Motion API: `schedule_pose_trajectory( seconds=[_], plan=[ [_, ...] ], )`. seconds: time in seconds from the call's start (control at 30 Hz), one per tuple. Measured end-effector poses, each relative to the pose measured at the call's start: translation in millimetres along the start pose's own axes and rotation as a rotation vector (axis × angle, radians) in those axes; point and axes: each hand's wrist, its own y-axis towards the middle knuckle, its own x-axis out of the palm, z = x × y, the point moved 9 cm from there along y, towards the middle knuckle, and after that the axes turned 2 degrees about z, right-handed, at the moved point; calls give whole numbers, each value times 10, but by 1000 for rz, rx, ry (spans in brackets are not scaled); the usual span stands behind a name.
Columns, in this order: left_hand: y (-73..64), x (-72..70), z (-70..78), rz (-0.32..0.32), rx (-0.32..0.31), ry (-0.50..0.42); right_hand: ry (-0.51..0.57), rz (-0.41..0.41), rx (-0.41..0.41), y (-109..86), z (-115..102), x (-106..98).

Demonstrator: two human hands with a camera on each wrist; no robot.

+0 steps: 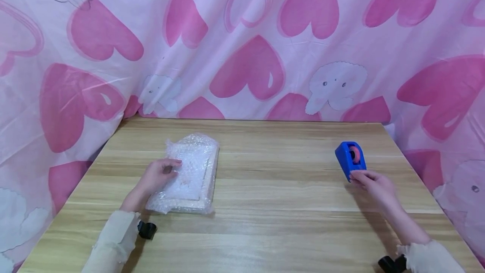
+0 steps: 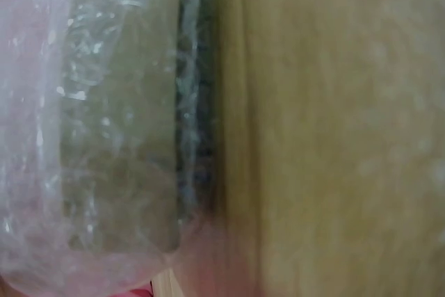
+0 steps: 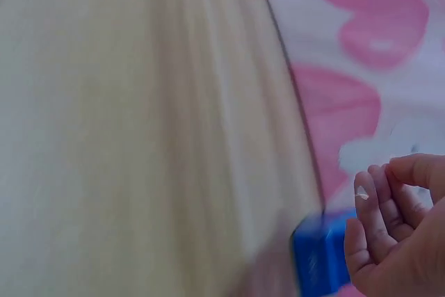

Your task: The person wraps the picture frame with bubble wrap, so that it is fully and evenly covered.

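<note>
A flat rectangular package in bubble wrap (image 1: 193,172) lies on the left of the table. My left hand (image 1: 159,175) rests at its left side, with bent fingers over the wrap. In the left wrist view the crinkled bubble wrap (image 2: 118,102) is close and blurred, and little of the hand shows. A blue tape dispenser (image 1: 345,159) with a pinkish roll (image 1: 355,155) stands on the right. At its near end my right hand (image 1: 375,184) brings thumb and forefinger together, seemingly pinching clear tape. A small white glint shows on one finger (image 3: 362,193); the tape is hard to make out.
The wood-grain table (image 1: 273,188) ends in front of a pink heart-print curtain (image 1: 246,33) that also hangs along both sides. Black wrist cameras sit at both cuffs, the left camera (image 1: 147,230) low over the tabletop.
</note>
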Motion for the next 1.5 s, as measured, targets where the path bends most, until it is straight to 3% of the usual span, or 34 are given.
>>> schedule_pose_trajectory(
  seconds=[0.1, 0.23, 0.37, 0.7, 0.87, 1.2, 1.5],
  plan=[
    [1, 12, -6, -5, -10, 3, -46, 21, -77, 4, -234, 108],
    [7, 16, 1, -2, 5, 9, -100, 37, -229, -131, -728, 334],
    [13, 15, -9, 0, 10, 1, -84, 23, -314, -174, -1041, 634],
    [-3, 8, -57, -17, -3, 18, 67, -45, -349, -14, -1489, 1531],
    [2, -3, -31, -12, 18, 30, 76, -45, -371, -3, -1663, 1948],
    [38, 11, 24, 4, 62, 3, 95, -144, -428, -224, -1973, 2763],
    [43, 11, 3, -4, 18, 12, 165, -241, -424, -359, -2246, 3263]
  ],
)
